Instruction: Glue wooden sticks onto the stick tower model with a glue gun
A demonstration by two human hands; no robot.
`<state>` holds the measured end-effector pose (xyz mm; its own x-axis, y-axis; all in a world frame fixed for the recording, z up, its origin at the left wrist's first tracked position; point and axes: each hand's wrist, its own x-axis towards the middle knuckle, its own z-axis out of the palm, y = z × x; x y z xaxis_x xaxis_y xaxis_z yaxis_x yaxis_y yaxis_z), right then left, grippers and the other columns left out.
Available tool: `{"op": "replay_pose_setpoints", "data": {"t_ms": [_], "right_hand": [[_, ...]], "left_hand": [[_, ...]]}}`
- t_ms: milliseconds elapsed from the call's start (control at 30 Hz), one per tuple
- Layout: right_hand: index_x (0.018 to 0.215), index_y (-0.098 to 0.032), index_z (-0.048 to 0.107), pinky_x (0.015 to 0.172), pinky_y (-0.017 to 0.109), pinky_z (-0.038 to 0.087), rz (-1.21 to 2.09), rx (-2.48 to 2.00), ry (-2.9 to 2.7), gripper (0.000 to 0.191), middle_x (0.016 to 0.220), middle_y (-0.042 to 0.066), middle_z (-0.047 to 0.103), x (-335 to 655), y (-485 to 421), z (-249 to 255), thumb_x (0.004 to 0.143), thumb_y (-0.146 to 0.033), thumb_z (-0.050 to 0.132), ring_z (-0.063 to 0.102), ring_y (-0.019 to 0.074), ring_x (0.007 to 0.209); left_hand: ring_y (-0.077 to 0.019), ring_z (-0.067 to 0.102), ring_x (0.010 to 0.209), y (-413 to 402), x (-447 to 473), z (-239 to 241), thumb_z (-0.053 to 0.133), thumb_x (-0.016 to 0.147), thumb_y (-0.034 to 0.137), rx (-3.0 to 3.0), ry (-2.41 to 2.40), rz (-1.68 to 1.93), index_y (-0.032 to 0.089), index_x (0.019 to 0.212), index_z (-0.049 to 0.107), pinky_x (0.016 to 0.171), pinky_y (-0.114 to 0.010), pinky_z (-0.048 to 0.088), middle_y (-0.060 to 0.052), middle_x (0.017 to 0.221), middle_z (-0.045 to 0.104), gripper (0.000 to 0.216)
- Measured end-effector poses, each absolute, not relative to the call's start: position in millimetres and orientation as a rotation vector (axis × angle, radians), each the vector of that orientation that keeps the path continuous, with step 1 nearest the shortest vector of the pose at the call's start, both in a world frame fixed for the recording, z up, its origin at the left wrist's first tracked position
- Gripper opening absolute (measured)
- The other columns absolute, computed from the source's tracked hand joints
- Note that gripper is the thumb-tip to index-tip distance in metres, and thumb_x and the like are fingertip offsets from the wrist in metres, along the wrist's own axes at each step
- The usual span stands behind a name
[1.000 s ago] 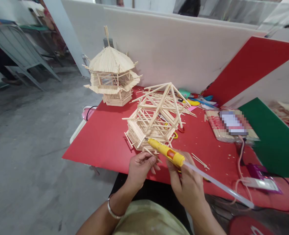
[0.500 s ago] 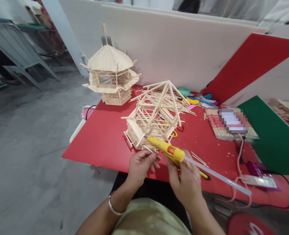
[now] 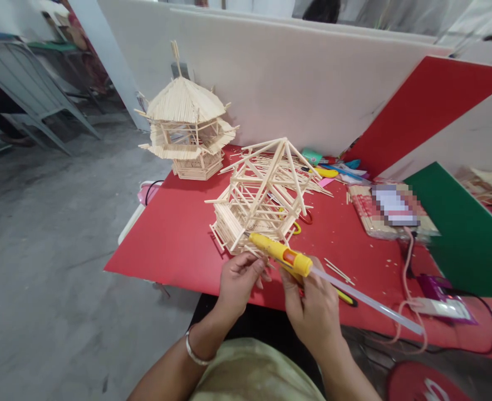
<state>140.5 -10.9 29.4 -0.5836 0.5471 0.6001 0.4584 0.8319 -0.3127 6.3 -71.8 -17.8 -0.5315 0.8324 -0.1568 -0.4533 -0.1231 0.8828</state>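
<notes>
My right hand (image 3: 315, 309) is closed round a yellow glue gun (image 3: 281, 254) with a clear glue stick (image 3: 371, 303) jutting out behind it. The gun's tip points at the lower front edge of an open stick-frame house (image 3: 262, 197) on the red table (image 3: 175, 234). My left hand (image 3: 240, 281) sits just left of the gun, fingers pinched on a thin stick (image 3: 254, 256) at the frame's base. A silver bangle (image 3: 191, 352) is on that wrist.
A finished stick pagoda (image 3: 187, 131) stands at the table's back left. Loose sticks, a packet of sticks (image 3: 390, 214), scissors and coloured tools lie behind and to the right. Cables and a purple power strip (image 3: 442, 301) lie at the right. White, red and green boards lean behind. A grey chair (image 3: 24, 83) stands far left.
The view has shifted slightly. Both hands and the glue gun stay at the frame's front edge, the gun's tip edging a little closer to the base.
</notes>
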Motion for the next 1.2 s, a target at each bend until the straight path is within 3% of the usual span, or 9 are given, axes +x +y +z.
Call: {"op": "replay_pose_setpoints", "data": {"t_ms": [167,333,467,800,1200], "right_hand": [[0.116,-0.022,0.057,0.077,0.037,0.055,0.18,-0.717,-2.273,0.02,0.099,0.009,0.068,137,-12,31,0.096,-0.02,0.054,0.065,0.0249,0.095],[0.12,-0.023,0.057,0.08,0.038,0.055,0.217,-0.741,-2.278,0.027,0.104,0.008,0.068,141,-14,32,0.094,-0.018,0.055,0.065,0.0244,0.096],[0.129,-0.022,0.056,0.082,0.037,0.055,0.115,-0.829,-2.22,0.04,0.11,0.01,0.067,162,-18,36,0.09,-0.017,0.059,0.065,0.0241,0.097],[0.131,-0.021,0.059,0.084,0.031,0.051,-0.163,-0.854,-2.256,0.043,0.108,0.008,0.067,187,-20,34,0.089,-0.015,0.06,0.066,0.0193,0.092],[0.129,-0.021,0.062,0.08,0.033,0.043,-0.237,-0.801,-2.377,0.041,0.104,0.008,0.065,180,-32,50,0.09,-0.012,0.059,0.059,0.019,0.089]], "left_hand": [[-0.0103,0.058,0.047,-85,9,-17,0.071,0.086,0.041,0.579,1.355,1.771,0.017,0.083,0.067,0.046,-0.02,0.046,0.0,0.06,0.066,0.024],[-0.016,0.069,0.068,-104,4,-3,0.072,0.085,0.022,1.009,1.762,1.889,0.022,0.086,0.076,0.068,-0.026,0.056,-0.004,0.078,0.075,0.004],[-0.0202,0.074,0.086,-111,-9,9,0.074,0.08,0.008,1.356,1.972,2.025,0.028,0.099,0.077,0.084,-0.032,0.057,-0.003,0.092,0.079,0.028],[-0.0203,0.072,0.097,-89,-48,36,0.065,0.086,0.003,2.481,1.981,1.686,0.013,0.124,0.064,0.077,-0.031,0.054,-0.014,0.11,0.076,0.04],[-0.0193,0.066,0.079,-67,-56,47,0.062,0.091,0.011,2.932,2.226,0.887,0.013,0.116,0.067,0.068,-0.033,0.053,-0.009,0.107,0.076,0.026]]}}
